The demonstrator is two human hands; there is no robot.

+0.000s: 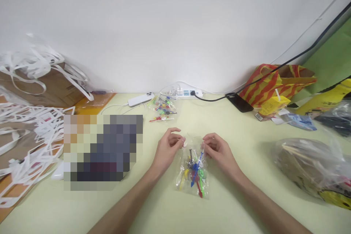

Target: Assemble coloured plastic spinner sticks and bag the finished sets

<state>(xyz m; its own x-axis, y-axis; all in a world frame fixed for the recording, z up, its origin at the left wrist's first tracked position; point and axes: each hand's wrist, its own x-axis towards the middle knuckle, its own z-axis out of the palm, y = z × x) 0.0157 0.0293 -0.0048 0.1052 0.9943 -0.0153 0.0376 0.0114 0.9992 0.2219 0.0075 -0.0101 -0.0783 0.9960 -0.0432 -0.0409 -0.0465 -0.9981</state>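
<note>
A clear plastic bag (192,172) with several small coloured plastic pieces in it lies on the pale table in front of me. Blue, red, green, yellow and dark pieces show through the film. My left hand (170,145) pinches the bag's upper left corner between thumb and fingers. At the upper right corner, my right hand (216,147) grips the film the same way. Farther back, a second pile of similar clear bags (163,108) holds more coloured pieces, apart from both hands.
A power strip (186,93) and a white phone (140,99) sit along the wall. White straps (41,128) spread over the left side. On the right are a black phone (240,103), a striped paper bag (263,84), a yellow drink carton (274,106) and a plastic-wrapped package (304,164).
</note>
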